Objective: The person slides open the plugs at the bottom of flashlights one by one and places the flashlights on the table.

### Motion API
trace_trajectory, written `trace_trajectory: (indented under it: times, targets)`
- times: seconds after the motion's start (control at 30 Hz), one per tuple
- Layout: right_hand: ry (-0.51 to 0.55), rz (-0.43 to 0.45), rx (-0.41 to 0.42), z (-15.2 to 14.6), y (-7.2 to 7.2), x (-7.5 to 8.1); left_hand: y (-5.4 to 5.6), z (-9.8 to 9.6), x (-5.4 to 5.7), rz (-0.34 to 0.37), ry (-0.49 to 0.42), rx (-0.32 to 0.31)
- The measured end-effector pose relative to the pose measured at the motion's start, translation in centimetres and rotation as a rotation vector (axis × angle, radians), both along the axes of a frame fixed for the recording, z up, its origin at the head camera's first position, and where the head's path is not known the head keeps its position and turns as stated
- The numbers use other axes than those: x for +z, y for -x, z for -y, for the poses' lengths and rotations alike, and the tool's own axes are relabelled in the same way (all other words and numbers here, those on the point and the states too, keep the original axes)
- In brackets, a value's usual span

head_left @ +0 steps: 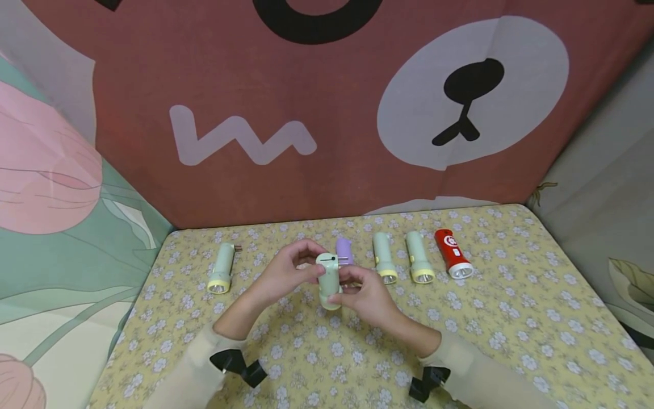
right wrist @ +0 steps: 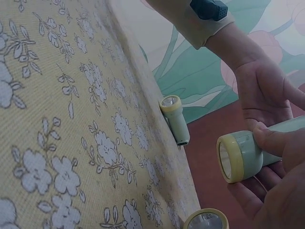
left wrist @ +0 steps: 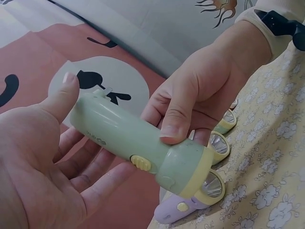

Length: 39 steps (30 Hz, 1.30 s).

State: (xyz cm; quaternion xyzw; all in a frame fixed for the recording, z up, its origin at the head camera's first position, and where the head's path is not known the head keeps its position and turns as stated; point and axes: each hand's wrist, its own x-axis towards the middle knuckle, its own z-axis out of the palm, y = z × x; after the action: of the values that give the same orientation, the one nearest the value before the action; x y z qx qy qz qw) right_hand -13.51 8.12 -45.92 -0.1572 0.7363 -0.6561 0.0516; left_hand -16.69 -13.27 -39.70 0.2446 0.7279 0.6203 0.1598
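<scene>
A pale green flashlight (head_left: 329,282) with a yellow rim is held up above the table, its tail end uppermost in the head view. Metal plug prongs stick out sideways near that end. My left hand (head_left: 290,271) holds the tail end, thumb on the near side and fingers behind. Near the yellow-rimmed lamp end, my right hand (head_left: 369,292) pinches the body between thumb and fingers. The left wrist view shows a ribbed yellow switch (left wrist: 140,162) on the flashlight's side. A purple flashlight (head_left: 344,250) lies just behind the hands, partly hidden by them.
On the flowered tablecloth (head_left: 327,363) lie two more green flashlights (head_left: 384,255) and a red one (head_left: 453,254) to the right. Another green flashlight (head_left: 222,268), prongs out, lies at the left. A printed cloth (head_left: 327,187) hangs behind the table.
</scene>
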Motion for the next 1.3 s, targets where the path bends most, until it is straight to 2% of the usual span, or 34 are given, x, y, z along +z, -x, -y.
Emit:
trace_trajectory:
  times: [0.3,0.67,0.83,0.97,1.3]
  targets:
    - [0.016,0.002,0.018,-0.2,-0.1,0.0,-0.1,0.4,-0.6,-0.040,-0.027,-0.034]
    - [0.003,-0.008,0.031,-0.2,-0.4,-0.1,0.0,0.8,-1.6,-0.048,-0.055,-0.050]
    - [0.006,-0.011,0.035,-0.2,-0.3,0.0,0.0,0.8,-1.6,-0.041,-0.066,-0.054]
    - [0.009,-0.015,0.043,-0.2,-0.3,0.0,-0.1,0.7,-1.5,-0.029,-0.066,-0.039]
    - [0.009,0.020,0.049,-0.2,-0.3,0.1,-0.2,0.3,-1.4,-0.019,-0.024,0.049]
